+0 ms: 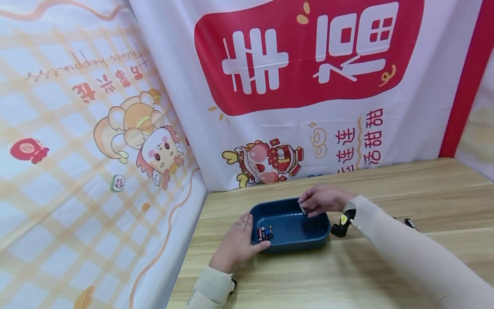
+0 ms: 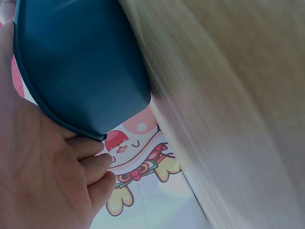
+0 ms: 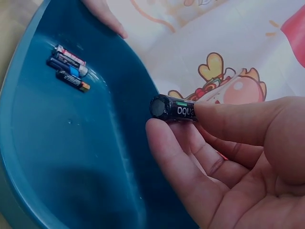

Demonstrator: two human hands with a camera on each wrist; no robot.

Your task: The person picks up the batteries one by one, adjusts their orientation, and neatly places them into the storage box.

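A dark blue plastic basin [image 1: 295, 234] stands on the table, with several batteries [image 3: 69, 67] lying side by side at its left end. My right hand [image 1: 320, 200] is over the basin's far right part. Between its thumb and fingers it pinches a black battery [image 3: 172, 109], held above the basin floor with one flat end facing the camera. My left hand [image 1: 237, 240] rests against the basin's left end, its fingers extended along the side and the thumb at the near rim. In the left wrist view its fingertips [image 2: 102, 188] lie by the rim.
Right of the basin, another battery [image 1: 410, 222] lies on the wooden table [image 1: 285, 279], beside my right forearm [image 1: 401, 244], which hides part of that area. Printed cloths hang as walls at the left [image 1: 77, 141] and the back [image 1: 177, 86].
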